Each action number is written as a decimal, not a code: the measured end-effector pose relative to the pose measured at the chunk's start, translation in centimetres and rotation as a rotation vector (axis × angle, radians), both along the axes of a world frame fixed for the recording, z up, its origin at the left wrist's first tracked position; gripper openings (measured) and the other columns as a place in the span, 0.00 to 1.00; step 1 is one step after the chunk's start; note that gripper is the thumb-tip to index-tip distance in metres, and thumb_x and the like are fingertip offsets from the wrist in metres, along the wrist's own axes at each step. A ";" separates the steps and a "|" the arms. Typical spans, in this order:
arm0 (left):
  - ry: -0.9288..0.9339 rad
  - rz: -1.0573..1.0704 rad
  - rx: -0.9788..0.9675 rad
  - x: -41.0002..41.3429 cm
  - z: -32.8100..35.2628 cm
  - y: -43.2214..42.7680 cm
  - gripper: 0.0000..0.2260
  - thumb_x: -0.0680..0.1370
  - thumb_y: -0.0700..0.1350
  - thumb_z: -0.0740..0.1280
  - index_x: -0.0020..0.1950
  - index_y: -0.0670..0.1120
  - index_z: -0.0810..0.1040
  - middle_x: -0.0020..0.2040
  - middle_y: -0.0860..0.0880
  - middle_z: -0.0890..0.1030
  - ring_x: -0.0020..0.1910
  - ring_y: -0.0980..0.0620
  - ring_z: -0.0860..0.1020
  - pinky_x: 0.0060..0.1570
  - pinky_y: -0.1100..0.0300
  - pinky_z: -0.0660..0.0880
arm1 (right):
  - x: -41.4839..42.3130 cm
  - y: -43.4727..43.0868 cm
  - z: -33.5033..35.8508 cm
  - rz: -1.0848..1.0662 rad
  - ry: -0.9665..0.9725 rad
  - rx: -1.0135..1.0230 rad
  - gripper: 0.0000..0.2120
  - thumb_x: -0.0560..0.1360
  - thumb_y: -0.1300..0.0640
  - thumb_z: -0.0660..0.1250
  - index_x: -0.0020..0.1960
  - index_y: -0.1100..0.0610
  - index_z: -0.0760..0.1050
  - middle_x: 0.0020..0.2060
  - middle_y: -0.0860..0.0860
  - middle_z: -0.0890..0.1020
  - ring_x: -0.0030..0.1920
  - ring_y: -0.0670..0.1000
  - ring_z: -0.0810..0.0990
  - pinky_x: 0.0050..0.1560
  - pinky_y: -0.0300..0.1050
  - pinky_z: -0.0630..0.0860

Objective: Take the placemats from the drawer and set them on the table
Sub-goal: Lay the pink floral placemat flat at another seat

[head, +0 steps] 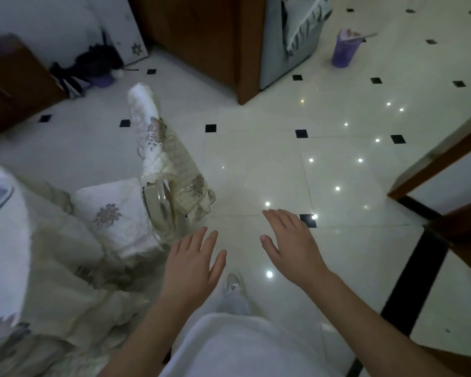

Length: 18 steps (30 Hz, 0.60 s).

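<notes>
Hands empty and flat: left hand (193,263), right hand (293,242), table (7,257) off to their left.

Chair (158,159) left of centre, just right of surface (3,235) at far left. Cabinet (201,36) behind chair. Cup (344,49) on floor (256,172), back right, well apart from chair.

A cloth-covered chair (150,137) stands on the glossy tiled floor (256,172), a purple cup (344,50) well beyond.
</notes>
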<state>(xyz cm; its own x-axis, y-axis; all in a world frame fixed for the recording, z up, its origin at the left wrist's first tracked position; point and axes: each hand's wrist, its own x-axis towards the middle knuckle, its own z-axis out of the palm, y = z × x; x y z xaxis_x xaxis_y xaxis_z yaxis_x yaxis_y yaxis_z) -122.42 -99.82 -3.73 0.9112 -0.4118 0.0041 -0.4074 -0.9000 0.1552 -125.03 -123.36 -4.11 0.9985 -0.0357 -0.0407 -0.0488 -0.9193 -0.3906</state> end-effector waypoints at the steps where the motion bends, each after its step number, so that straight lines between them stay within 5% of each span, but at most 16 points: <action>1: 0.011 -0.002 -0.003 1.7 -0.1 -0.4 0.23 0.80 0.58 0.56 0.65 0.46 0.80 0.63 0.43 0.81 0.57 0.42 0.81 0.56 0.48 0.77 | 1.4 -0.3 -0.1 -0.006 0.008 0.005 0.28 0.80 0.43 0.52 0.75 0.56 0.66 0.71 0.52 0.73 0.72 0.54 0.68 0.71 0.51 0.66; 9: 0.028 -0.218 0.023 15.5 -0.4 -7.6 0.25 0.81 0.59 0.54 0.66 0.45 0.78 0.64 0.42 0.80 0.59 0.41 0.80 0.58 0.45 0.76 | 8.4 -4.7 -0.5 -0.167 0.035 -0.023 0.28 0.80 0.43 0.50 0.75 0.55 0.67 0.71 0.51 0.72 0.72 0.53 0.68 0.71 0.45 0.58; 18: -0.036 -0.312 0.063 30.1 -1.3 -14.4 0.24 0.80 0.58 0.55 0.66 0.45 0.79 0.63 0.42 0.80 0.58 0.42 0.80 0.58 0.47 0.74 | 19.7 -10.6 -2.4 -0.183 0.077 -0.041 0.27 0.80 0.42 0.51 0.74 0.54 0.69 0.70 0.50 0.74 0.72 0.52 0.69 0.72 0.48 0.61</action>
